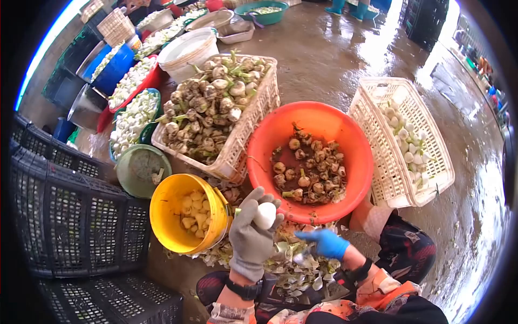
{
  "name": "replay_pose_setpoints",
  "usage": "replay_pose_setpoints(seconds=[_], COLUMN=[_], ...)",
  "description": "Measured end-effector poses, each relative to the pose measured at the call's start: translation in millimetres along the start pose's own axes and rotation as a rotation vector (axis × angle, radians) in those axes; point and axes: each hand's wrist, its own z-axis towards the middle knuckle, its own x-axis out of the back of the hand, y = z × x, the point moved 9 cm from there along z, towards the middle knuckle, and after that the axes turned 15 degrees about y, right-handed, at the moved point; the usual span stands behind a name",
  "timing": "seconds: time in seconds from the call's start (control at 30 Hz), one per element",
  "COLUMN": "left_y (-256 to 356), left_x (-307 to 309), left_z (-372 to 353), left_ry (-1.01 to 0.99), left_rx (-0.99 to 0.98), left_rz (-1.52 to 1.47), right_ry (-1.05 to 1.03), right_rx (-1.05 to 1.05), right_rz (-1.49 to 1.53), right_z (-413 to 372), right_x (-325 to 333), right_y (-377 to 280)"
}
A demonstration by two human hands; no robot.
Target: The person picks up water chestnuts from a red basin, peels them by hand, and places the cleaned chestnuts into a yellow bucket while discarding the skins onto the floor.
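Peeled bulb (pixel 264 215) clasped in grey-gloved left hand (pixel 251 237); blue-gloved right hand (pixel 326 243), grip unclear, above peelings (pixel 294 272) on wet concrete floor (pixel 334 59) beside orange basin (pixel 318 116).

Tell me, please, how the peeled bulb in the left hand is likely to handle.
The bulb looks round and smooth, so it would probably roll if released. Peeled, in wet surroundings, it may be slippery; the gloved left hand likely grips it better.
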Motion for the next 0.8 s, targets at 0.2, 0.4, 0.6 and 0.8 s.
replay_pose_setpoints(seconds=[0.2, 0.4, 0.6, 0.8], left_y=[-14, -32, -37, -29], left_x=[-7, 2, -3, 3], left_z=[-2, 7, 21, 21], left_ry=[-0.030, 0.105, 0.017, 0.143], left_rx=[-0.136, 0.115, -0.008, -0.092], left_rz=[0.523, 0.384, 0.365, 0.250], right_ry=[0.635, 0.737, 0.641, 0.439], right_rx=[-0.142, 0.214, 0.323, 0.050], right_rz=[0.212, -0.117, -0.460, 0.459], right_z=[150, 288, 350, 243], right_x=[104, 102, 66, 77], right_y=[87, 117, 158, 34])
